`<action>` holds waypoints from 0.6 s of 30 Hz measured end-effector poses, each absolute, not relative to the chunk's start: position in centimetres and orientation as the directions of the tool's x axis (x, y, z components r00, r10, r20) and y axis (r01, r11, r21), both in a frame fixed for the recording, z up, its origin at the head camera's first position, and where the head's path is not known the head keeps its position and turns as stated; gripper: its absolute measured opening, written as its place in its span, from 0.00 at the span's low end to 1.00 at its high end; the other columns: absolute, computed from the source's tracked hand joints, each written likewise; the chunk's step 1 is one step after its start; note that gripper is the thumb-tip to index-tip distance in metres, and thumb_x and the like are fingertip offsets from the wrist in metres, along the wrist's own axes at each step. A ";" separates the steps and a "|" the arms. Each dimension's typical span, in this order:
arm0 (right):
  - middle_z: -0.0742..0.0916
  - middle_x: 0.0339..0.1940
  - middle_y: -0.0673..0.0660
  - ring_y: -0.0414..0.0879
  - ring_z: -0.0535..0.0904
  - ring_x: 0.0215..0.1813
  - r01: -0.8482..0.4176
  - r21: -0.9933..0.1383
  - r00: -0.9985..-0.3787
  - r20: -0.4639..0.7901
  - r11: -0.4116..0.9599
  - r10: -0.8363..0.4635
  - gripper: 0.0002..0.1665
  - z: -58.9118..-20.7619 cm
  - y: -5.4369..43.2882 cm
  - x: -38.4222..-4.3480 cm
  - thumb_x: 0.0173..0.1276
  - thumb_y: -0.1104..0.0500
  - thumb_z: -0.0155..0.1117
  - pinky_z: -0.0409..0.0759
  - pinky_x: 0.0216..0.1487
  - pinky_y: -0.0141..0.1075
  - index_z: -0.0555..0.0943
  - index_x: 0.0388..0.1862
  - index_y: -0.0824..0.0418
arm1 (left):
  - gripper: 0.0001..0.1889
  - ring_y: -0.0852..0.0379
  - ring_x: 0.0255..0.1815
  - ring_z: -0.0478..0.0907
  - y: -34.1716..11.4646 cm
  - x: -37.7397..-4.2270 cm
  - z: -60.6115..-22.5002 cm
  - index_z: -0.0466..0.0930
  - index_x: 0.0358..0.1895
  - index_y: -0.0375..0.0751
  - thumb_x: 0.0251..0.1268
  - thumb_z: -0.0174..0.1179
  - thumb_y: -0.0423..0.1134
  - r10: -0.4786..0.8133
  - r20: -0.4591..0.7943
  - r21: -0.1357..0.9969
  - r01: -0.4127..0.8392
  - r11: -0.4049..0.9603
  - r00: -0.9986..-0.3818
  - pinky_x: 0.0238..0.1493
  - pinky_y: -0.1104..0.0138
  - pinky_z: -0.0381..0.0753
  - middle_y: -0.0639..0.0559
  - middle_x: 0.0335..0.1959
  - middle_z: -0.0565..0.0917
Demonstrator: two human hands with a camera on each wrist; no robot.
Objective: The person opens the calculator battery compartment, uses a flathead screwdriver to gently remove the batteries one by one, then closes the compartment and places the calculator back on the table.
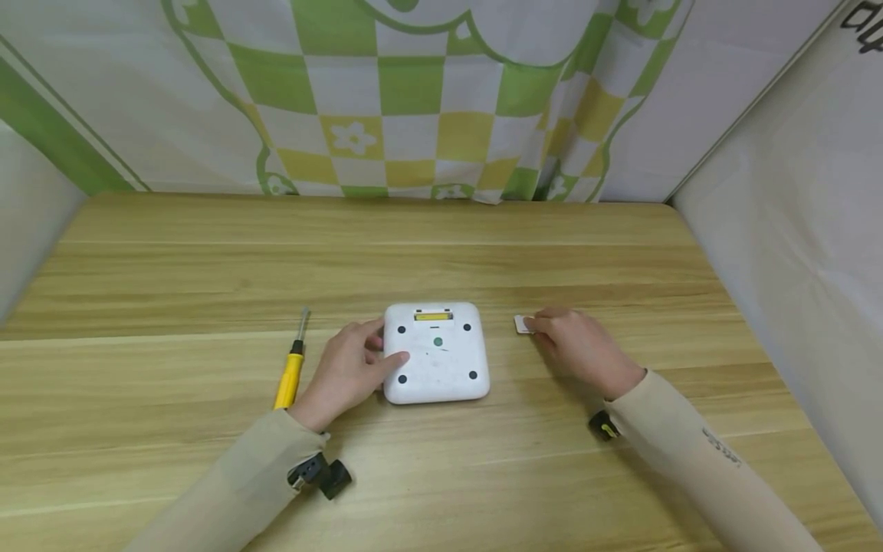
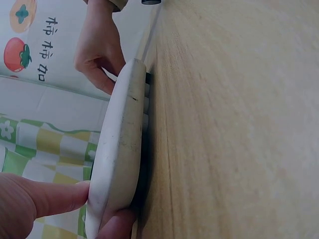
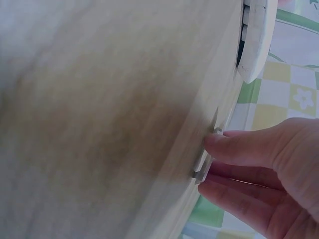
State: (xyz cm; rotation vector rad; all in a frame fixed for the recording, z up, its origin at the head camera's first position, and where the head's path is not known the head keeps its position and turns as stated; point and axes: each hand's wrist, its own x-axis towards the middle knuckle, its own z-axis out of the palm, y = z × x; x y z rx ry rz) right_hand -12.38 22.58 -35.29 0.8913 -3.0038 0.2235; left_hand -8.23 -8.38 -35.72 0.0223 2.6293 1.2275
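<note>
A white calculator (image 1: 441, 368) lies face down, with keys showing along its underside in the left wrist view. A yellow battery (image 1: 433, 317) sits in the uncovered slot near its far edge. My left hand (image 1: 350, 368) grips the calculator's left edge, thumb on the back and fingers underneath; the thumb (image 2: 62, 196) also shows in the left wrist view. To the right of the calculator, my right hand (image 1: 582, 345) pinches a small white battery cover (image 1: 523, 325) just at the tabletop. Small tabs on the cover (image 3: 203, 172) are visible in the right wrist view, with the fingers partly hiding it.
A screwdriver (image 1: 290, 376) with a yellow handle lies left of my left hand, its metal tip pointing away. All of this is on a wood-grain table (image 1: 172, 276). A green and white checked curtain (image 1: 414, 100) hangs along the far edge.
</note>
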 end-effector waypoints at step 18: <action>0.86 0.46 0.63 0.57 0.83 0.50 -0.525 -0.136 -0.849 0.009 0.840 -0.529 0.14 -35.4 22.6 -12.4 0.65 0.69 0.61 0.81 0.50 0.49 0.84 0.49 0.65 | 0.35 0.51 0.38 0.76 -8.5 -8.3 -35.9 0.63 0.69 0.31 0.62 0.64 0.42 0.114 -0.209 0.755 -0.087 0.650 -0.971 0.30 0.68 0.78 0.38 0.46 0.77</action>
